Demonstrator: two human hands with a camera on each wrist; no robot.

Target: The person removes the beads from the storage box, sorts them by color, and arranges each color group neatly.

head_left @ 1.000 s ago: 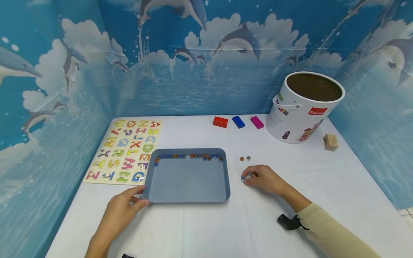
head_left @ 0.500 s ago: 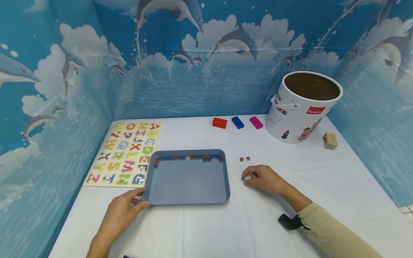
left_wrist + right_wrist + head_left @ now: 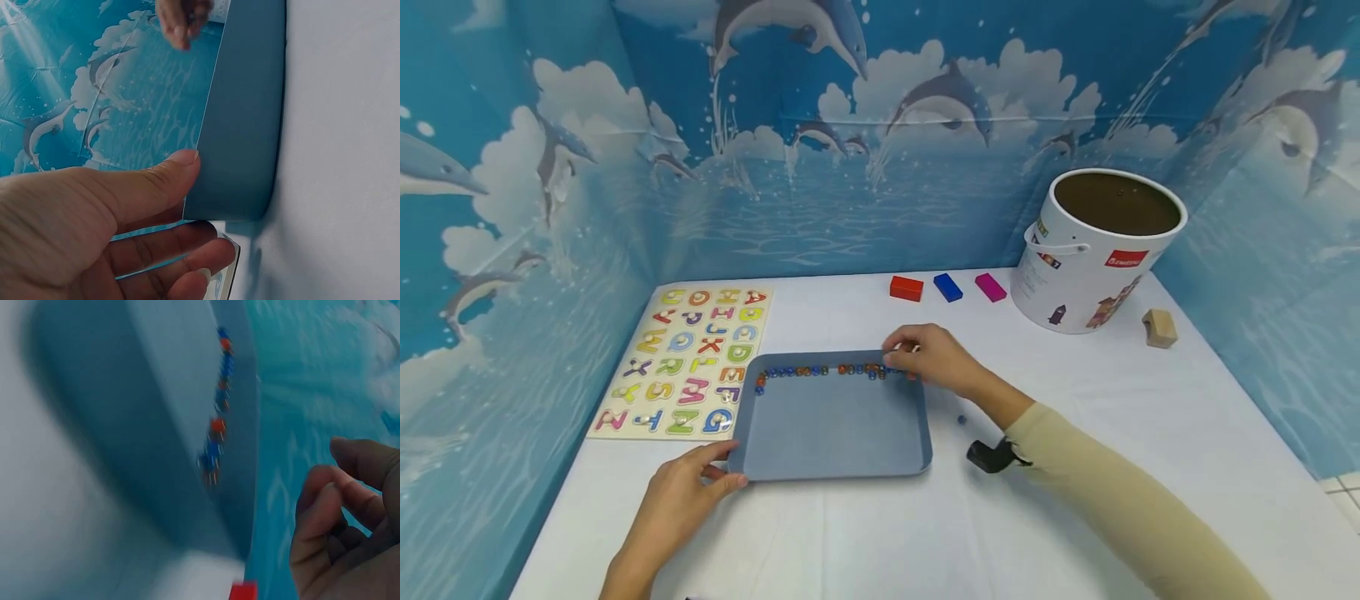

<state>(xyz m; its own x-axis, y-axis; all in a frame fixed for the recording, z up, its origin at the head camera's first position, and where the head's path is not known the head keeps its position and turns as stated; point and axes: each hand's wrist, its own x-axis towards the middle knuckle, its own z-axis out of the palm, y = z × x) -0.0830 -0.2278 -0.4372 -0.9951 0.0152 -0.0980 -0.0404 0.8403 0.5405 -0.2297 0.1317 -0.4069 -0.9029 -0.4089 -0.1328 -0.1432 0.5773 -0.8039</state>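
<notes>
Blue-grey tray (image 3: 831, 425): it lies flat on the white table (image 3: 1150, 417), just right of the alphabet puzzle board (image 3: 688, 362).
Beads (image 3: 820, 370): a row of small blue and orange ones lines the tray's far wall; the head view shows the whole row, your right wrist view (image 3: 219, 434) only its right end, blurred.
Your left hand (image 3: 681, 500): it grips the tray's near left corner. The head view shows thumb and fingers at the rim; the left wrist view (image 3: 94, 219) shows more, the thumb pressed on the rim's top and the fingers curled beneath.
Your right hand (image 3: 928, 358): it hangs over the tray's far right corner, above the end of the bead row. Its fingers are bent, but neither view shows whether they hold anything, so that cannot be told.
Loose bead (image 3: 961, 419): one blue bead lies on the table right of the tray, seen only from the head.
Far edge: red block (image 3: 906, 288), blue block (image 3: 947, 287), pink block (image 3: 990, 287), then a white bucket (image 3: 1093, 254).
</notes>
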